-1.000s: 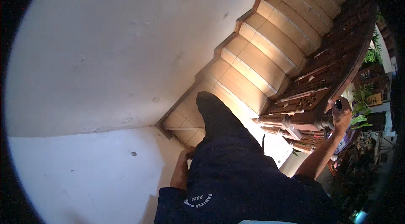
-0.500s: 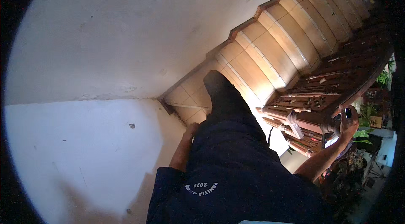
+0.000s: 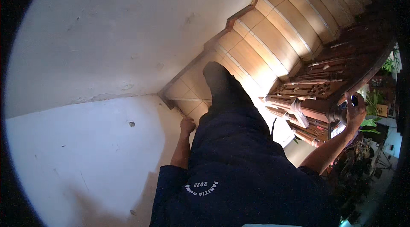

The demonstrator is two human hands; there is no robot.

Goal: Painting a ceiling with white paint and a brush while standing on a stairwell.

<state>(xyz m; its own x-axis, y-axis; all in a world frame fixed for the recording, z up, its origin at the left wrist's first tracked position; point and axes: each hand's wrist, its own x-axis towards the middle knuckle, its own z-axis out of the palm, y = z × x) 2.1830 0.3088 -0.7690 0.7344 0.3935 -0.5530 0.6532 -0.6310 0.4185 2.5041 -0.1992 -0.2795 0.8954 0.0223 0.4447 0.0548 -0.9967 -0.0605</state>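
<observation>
A: Our right hand (image 3: 355, 109) grips the carved dark wooden banister post (image 3: 331, 113) beside the tan tiled stairs (image 3: 273, 34); fingers curled tight round its top.

B: Our left hand (image 3: 187, 125) hangs by the white wall (image 3: 94, 47); fingers loosely curled, holding nothing we can see.

Glossy tan tile covers the stair treads (image 3: 273, 34), catching bright light, beside a carved balustrade (image 3: 316, 94) of dark, polished wood. The wall (image 3: 106, 34) is matt off-white plaster, scuffed and pitted, with a rough cracked seam. Dark blue matt cloth makes up the person's shirt (image 3: 239, 175).
</observation>
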